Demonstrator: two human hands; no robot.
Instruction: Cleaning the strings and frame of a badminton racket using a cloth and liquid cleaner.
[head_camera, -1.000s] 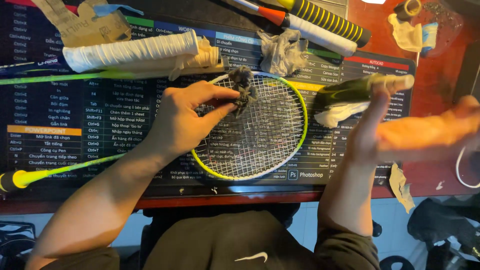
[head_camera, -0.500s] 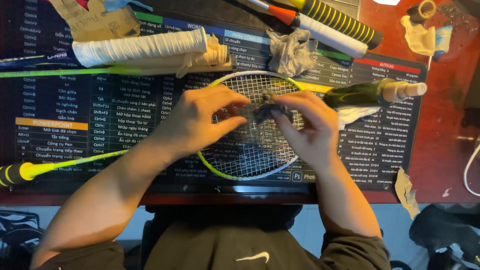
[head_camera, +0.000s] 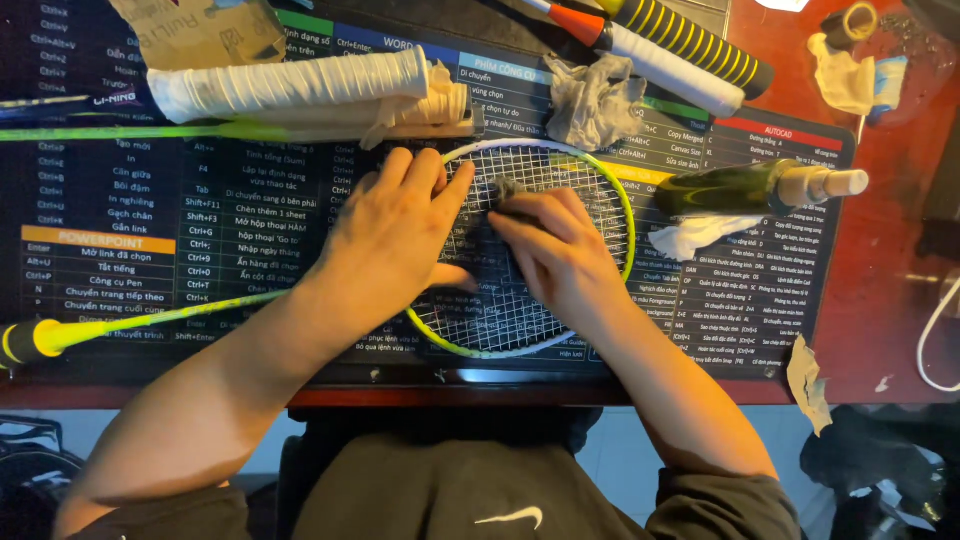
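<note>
A badminton racket with a yellow-green frame (head_camera: 626, 215) and white strings lies flat on a dark printed desk mat (head_camera: 130, 230), its shaft running to the lower left. My left hand (head_camera: 395, 240) lies flat, palm down, on the left part of the strings, fingers spread. My right hand (head_camera: 555, 250) presses a small dark wad of cloth (head_camera: 505, 190) onto the upper strings with its fingertips. Most of the string bed is hidden under both hands.
A second racket's white-wrapped handle (head_camera: 290, 85) lies above. Crumpled grey tissue (head_camera: 590, 100), a dark green bottle on its side (head_camera: 745, 188) on white tissue, a yellow-black grip (head_camera: 690, 45) and tape roll (head_camera: 850, 22) sit at the back and right. The red table edge runs below.
One second ago my right hand was out to the right, blurred; it came onto the strings. The dark wad passed from my left fingers to under my right fingertips, and my left hand flattened.
</note>
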